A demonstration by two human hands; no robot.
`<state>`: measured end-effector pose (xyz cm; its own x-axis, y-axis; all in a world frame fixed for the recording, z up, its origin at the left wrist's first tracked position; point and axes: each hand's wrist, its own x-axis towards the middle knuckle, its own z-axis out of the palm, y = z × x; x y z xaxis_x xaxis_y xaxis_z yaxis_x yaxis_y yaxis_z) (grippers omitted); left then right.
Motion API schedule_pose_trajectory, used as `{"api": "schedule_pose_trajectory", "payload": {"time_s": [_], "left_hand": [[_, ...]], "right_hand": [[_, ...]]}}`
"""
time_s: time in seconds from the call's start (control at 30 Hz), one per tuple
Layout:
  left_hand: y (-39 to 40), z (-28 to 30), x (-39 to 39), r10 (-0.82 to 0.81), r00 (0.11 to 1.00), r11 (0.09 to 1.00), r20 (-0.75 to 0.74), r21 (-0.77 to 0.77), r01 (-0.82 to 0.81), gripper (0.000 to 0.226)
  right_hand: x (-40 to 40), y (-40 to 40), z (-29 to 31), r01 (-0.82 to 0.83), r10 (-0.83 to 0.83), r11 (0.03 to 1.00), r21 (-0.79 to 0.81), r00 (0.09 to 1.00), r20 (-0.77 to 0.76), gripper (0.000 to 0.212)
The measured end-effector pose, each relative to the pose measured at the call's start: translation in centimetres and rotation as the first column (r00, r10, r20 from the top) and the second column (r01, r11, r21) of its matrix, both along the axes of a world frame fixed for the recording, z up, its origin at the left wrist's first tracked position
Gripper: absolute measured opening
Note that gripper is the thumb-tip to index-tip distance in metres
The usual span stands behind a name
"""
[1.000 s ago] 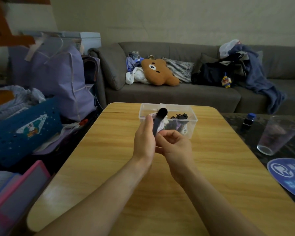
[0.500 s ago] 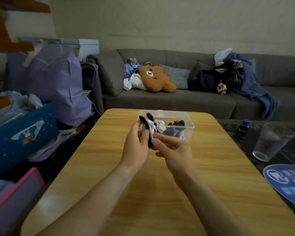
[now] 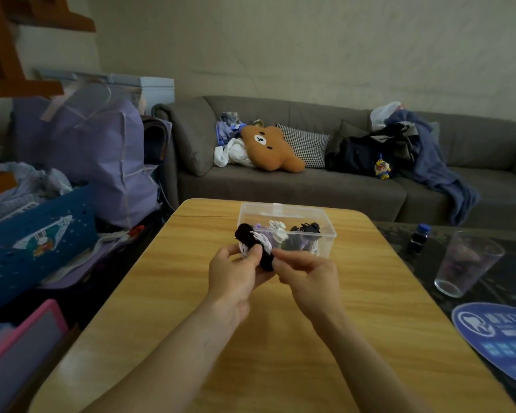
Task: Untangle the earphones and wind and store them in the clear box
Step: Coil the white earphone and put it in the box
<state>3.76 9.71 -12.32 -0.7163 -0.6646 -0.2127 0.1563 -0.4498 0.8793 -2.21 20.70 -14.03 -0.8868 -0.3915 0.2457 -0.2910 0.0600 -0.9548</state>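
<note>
Over the wooden table (image 3: 280,338), my left hand (image 3: 236,272) grips a dark, oblong holder (image 3: 252,244) with white earphone cord (image 3: 262,241) wound around its middle. My right hand (image 3: 309,274) pinches the holder's lower end with thumb and forefinger. Just behind them stands the clear box (image 3: 325,231), lid off, holding bundled white, purple and black earphones (image 3: 292,235).
A clear plastic cup (image 3: 466,263), a small dark bottle with a blue cap (image 3: 420,238) and a blue round mat (image 3: 498,341) sit to the right. Left of the table are a blue basket (image 3: 33,242), purple bags and a pink-edged bin. A grey sofa lies behind.
The holder has tipped from upright to slanting left, and white cord now shows wound around it. Both hands have sunk lower, nearer the table.
</note>
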Motion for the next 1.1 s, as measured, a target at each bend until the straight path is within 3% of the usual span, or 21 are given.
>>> {"api": "schedule_pose_trajectory", "payload": {"time_s": [0.13, 0.23, 0.33, 0.4, 0.47, 0.53, 0.6, 0.7, 0.77, 0.87, 1.0, 1.1], "left_hand": [[0.3, 0.0, -0.2, 0.035, 0.999, 0.996, -0.019, 0.086, -0.033, 0.025], [0.6, 0.3, -0.4, 0.064, 0.998, 0.996, -0.016, 0.069, -0.063, 0.024], [1.2, 0.9, -0.5, 0.000, 1.000, 0.993, 0.016, -0.114, 0.002, 0.015], [1.0, 1.5, -0.4, 0.011, 1.000, 0.949, 0.019, -0.314, -0.004, 0.012], [-0.4, 1.3, -0.4, 0.128, 0.991, 0.781, 0.045, -0.621, -0.073, 0.022], [-2.5, 0.5, -0.5, 0.271, 0.961, 0.534, 0.058, -0.840, -0.099, 0.040], [-4.4, -0.8, -1.0, 0.297, 0.948, 0.410, 0.116, -0.912, -0.017, 0.056], [-5.9, -2.4, -2.2, 0.185, 0.925, 0.332, 0.332, -0.907, 0.259, 0.065], [-6.2, -3.0, -2.6, 0.112, 0.909, 0.326, 0.403, -0.878, 0.349, 0.060], [-5.9, -2.8, -2.6, 0.066, 0.943, 0.377, 0.326, -0.883, 0.279, 0.039], [-5.5, -1.0, -1.1, 0.023, 0.957, 0.435, 0.288, -0.865, 0.249, 0.017], [-5.5, 0.6, 0.4, -0.023, 0.953, 0.466, 0.303, -0.840, 0.278, 0.005]], "right_hand": [[0.9, -0.7, 0.3, -0.007, 0.017, 0.997, 0.079, 0.992, -0.127, 0.020], [1.0, -1.1, 0.5, 0.057, -0.053, 0.998, 0.014, 0.977, -0.207, 0.023], [0.2, -0.8, 0.3, 0.156, -0.167, 0.985, -0.077, 0.972, -0.163, 0.011], [-0.4, -0.5, 0.3, 0.189, -0.203, 0.975, -0.114, 0.971, -0.128, 0.013], [-0.6, -0.2, 0.4, 0.220, -0.239, 0.964, -0.150, 0.963, -0.124, 0.019], [-1.0, -0.3, 0.5, 0.260, -0.282, 0.950, -0.173, 0.952, -0.121, 0.021], [-1.7, -0.6, 0.6, 0.269, -0.292, 0.944, -0.193, 0.951, -0.100, 0.017], [-2.6, -1.1, 1.3, 0.262, -0.278, 0.956, -0.135, 0.953, -0.119, 0.016], [-3.3, -1.8, 2.2, 0.278, -0.294, 0.955, -0.102, 0.936, -0.196, 0.021], [-4.5, -3.1, 3.6, 0.285, -0.312, 0.947, -0.147, 0.924, -0.221, 0.032], [-6.0, -4.8, 4.8, 0.303, -0.223, 0.949, 0.087, 0.841, -0.492, 0.025], [-5.5, -6.2, 4.6, 0.287, -0.135, 0.933, 0.218, 0.839, -0.528, 0.026]]}}
